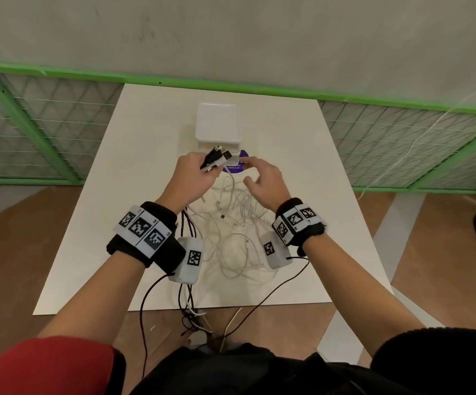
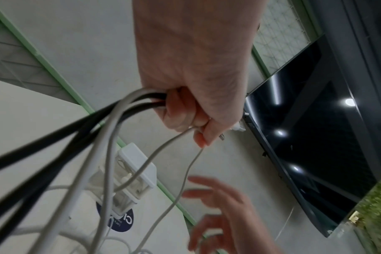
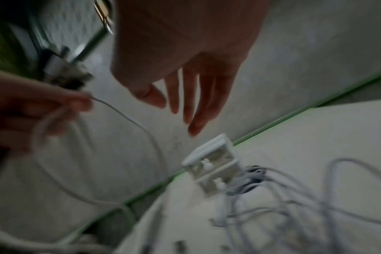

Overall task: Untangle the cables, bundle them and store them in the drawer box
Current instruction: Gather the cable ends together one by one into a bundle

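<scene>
Black, white round cables (image 1: 215,158) bunched in left hand (image 1: 194,178).

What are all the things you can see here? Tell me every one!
Table: one, white, in the middle.
Drawer box: one, white, far end of the table.
Sticker: one, purple and round, on the table before the box.
White cables: many, tangled on the table.
Black cables: a few, gripped with white ones in the left hand.
Fence: green frame, behind the table.
Left hand: grips the cable ends.
Right hand: fingers spread, holding nothing.
</scene>
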Action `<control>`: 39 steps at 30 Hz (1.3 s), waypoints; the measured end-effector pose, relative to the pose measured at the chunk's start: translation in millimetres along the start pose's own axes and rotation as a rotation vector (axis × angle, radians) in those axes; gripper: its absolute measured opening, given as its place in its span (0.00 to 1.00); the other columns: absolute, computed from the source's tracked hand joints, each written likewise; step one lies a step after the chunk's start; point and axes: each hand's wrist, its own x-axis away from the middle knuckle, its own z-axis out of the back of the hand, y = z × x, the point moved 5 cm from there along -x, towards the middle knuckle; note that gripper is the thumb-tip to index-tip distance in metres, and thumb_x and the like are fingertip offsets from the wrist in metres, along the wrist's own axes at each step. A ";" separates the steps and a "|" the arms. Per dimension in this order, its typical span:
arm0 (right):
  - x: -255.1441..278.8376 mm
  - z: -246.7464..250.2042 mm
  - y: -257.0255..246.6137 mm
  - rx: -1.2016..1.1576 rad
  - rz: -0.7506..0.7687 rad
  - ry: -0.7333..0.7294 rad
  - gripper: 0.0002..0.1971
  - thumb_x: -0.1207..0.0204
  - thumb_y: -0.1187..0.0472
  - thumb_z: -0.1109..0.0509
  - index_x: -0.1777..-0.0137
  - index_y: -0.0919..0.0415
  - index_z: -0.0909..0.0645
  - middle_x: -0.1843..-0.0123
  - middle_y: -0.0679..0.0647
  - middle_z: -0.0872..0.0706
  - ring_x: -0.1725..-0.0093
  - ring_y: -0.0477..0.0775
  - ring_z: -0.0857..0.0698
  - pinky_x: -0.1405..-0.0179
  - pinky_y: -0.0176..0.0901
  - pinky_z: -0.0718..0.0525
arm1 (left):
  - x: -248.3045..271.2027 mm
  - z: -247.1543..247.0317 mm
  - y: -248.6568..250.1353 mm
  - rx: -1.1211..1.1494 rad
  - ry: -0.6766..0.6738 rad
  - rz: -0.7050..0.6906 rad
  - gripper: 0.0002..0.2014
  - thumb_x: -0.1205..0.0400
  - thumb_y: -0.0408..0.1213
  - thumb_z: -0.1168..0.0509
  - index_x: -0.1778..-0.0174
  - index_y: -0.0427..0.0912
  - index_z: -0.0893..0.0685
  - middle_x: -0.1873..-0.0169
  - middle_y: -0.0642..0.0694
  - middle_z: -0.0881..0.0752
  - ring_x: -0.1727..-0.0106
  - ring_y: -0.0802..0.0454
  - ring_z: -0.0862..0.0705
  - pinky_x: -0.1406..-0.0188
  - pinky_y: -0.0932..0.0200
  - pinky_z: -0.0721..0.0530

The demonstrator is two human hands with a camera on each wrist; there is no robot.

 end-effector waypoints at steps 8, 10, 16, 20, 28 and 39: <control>50.7 -15.5 -30.5 -0.319 0.082 -0.157 0.11 0.16 0.67 0.44 0.61 0.62 0.25 0.69 0.56 0.18 0.80 0.48 0.22 0.79 0.34 0.23 | 8.9 17.6 23.6 0.264 0.190 -0.094 0.09 0.20 0.41 0.36 0.52 0.38 0.17 0.73 0.54 0.25 0.72 0.57 0.28 0.72 0.58 0.33; 82.9 -30.2 -19.7 -0.280 0.056 -0.344 0.14 0.16 0.67 0.45 0.63 0.59 0.27 0.69 0.57 0.16 0.78 0.47 0.22 0.77 0.34 0.22 | 9.6 27.2 24.6 0.388 0.273 -0.074 0.09 0.20 0.41 0.39 0.53 0.40 0.18 0.76 0.57 0.28 0.75 0.58 0.31 0.77 0.57 0.35; 155.6 -77.9 11.4 0.029 -0.079 -0.887 0.12 0.19 0.67 0.45 0.62 0.64 0.24 0.66 0.59 0.14 0.75 0.49 0.20 0.68 0.35 0.20 | 21.3 29.2 54.5 0.467 0.285 -0.148 0.07 0.21 0.40 0.40 0.65 0.52 0.23 0.80 0.58 0.30 0.76 0.55 0.33 0.78 0.56 0.37; 189.5 -86.2 27.0 0.325 -0.116 -1.110 0.10 0.21 0.63 0.37 0.51 0.66 0.16 0.49 0.64 0.12 0.56 0.56 0.18 0.56 0.37 0.23 | 25.2 36.3 62.5 0.504 0.305 -0.164 0.06 0.21 0.42 0.41 0.64 0.51 0.24 0.84 0.59 0.30 0.79 0.55 0.34 0.77 0.59 0.38; 129.8 3.6 -6.7 -0.023 -0.237 -0.697 0.47 0.38 0.43 0.21 0.21 0.53 0.40 0.30 0.50 0.23 0.33 0.49 0.24 0.32 0.42 0.28 | 55.1 -5.9 80.4 0.527 0.088 -0.132 0.12 0.14 0.36 0.45 0.63 0.48 0.26 0.81 0.50 0.36 0.84 0.57 0.38 0.80 0.62 0.39; 147.6 -46.6 -59.0 -0.295 -0.074 -0.605 0.11 0.18 0.63 0.44 0.62 0.58 0.28 0.67 0.65 0.21 0.67 0.59 0.21 0.67 0.41 0.23 | 65.7 -53.9 23.6 0.279 -0.108 0.154 0.12 0.13 0.41 0.48 0.62 0.44 0.30 0.77 0.49 0.33 0.80 0.54 0.35 0.82 0.62 0.35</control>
